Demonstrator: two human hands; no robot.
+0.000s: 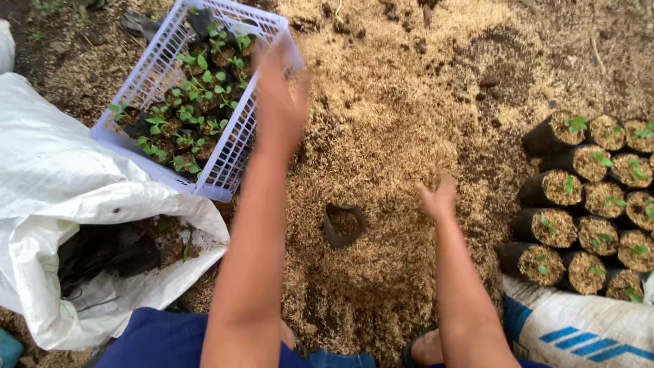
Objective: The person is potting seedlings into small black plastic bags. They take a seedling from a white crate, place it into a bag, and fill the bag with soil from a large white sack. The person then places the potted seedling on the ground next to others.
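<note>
Black empty bag (343, 224) lies between blurred left hand (281, 88) and open-fingered right hand (438, 197).

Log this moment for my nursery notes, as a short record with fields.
Left hand: raised over the edge of the crate, blurred, fingers spread
Right hand: open above the sawdust, holding nothing visible
Crate: pale plastic, full of small green seedlings
Empty bag: small, black, open, lying between the arms
Filled bags: black, in rows at right, each with a sprout
Ground: sawdust-like mix over dark soil
White sack: at left, open
</note>
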